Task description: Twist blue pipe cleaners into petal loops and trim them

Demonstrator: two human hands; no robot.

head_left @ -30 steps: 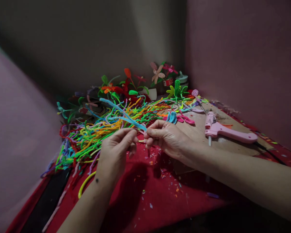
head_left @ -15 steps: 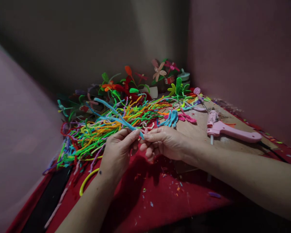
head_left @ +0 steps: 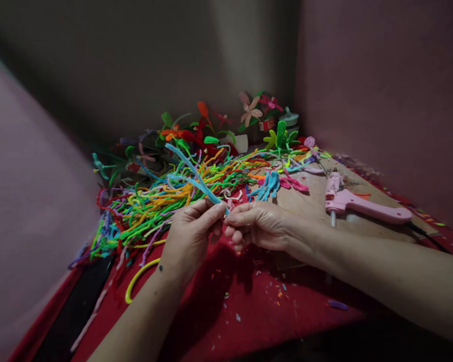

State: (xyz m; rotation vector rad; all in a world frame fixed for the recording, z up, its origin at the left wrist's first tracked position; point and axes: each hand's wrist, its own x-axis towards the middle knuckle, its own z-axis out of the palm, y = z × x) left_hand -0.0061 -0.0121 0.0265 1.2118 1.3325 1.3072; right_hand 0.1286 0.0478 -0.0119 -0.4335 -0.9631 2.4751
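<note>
Light blue pipe cleaners (head_left: pixel 198 182) are pinched between thumb and fingers of my left hand (head_left: pixel 191 234). Their long ends fork out up and to the left, over the pile. My right hand (head_left: pixel 258 226) is closed at their lower tip, its thumb and forefinger pressed together there; the fingertips partly hide the tip. Just beyond the hands, a heap of many-coloured pipe cleaners (head_left: pixel 154 208) spreads over the table. Looped blue pieces (head_left: pixel 268 185) and looped pink pieces (head_left: pixel 294 184) lie beyond my right hand.
A pink glue gun (head_left: pixel 370 205) rests on a wooden board (head_left: pixel 309 196) at the right. Pipe-cleaner flowers (head_left: pixel 251 111) and a lidded jar (head_left: pixel 290 119) stand against the back wall. Scraps dot the red cloth (head_left: pixel 256 311). A black flat strip (head_left: pixel 75 306) lies at the left.
Both hands and the blue pipe cleaners sit slightly farther right in view. The forked ends have swung a little more upright. The grip looks the same.
</note>
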